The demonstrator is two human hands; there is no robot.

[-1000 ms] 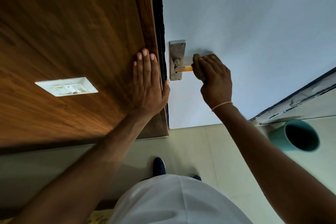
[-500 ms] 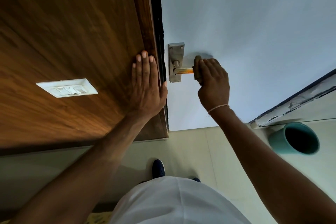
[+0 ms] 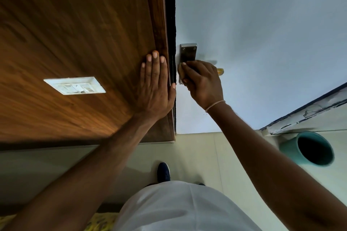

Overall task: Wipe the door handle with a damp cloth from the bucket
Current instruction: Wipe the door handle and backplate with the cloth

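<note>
Far left: wood-grain wall panel (image 3: 65, 33), white switch plate (image 3: 74, 85) mounted on it, two rockers visible, detail blurred.

Left hand (image 3: 156, 88) flat against right edge of wood panel, fingers extended and together, thumb tip at dark gap beside door edge. Hand open, gripping nothing.

Just right of gap: pale blue-white door (image 3: 262, 24). Metal backplate (image 3: 188, 52) of door handle near door's left edge, two screws visible at top; lower portion covered by right hand.

Right hand (image 3: 203, 82) closed over a brownish cloth (image 3: 181, 70), pressed against lower part of backplate. Only a small bulge of cloth visible past fingertips at backplate's left edge; rest hidden under hand. Lever of door handle (image 3: 220, 71) mostly hidden behind hand; yellow-orange tip showing just right of knuckles. Cannot tell whether cloth wraps lever or only touches plate. Thin pale band (image 3: 215, 104) around right wrist.

Bottom centre: white garment (image 3: 178, 208) of person, dark blue shoe (image 3: 163, 172) on pale tiled floor (image 3: 197, 152) below door's lower edge. Patch of yellow patterned fabric (image 3: 101, 221) at bottom edge, left of garment.

Right: teal bucket (image 3: 293, 146) on floor, well apart from door handle, near lower right corner of door; interior dark, contents not discernible. Worn, chipped frame strip (image 3: 309, 110) running diagonally above bucket.
</note>
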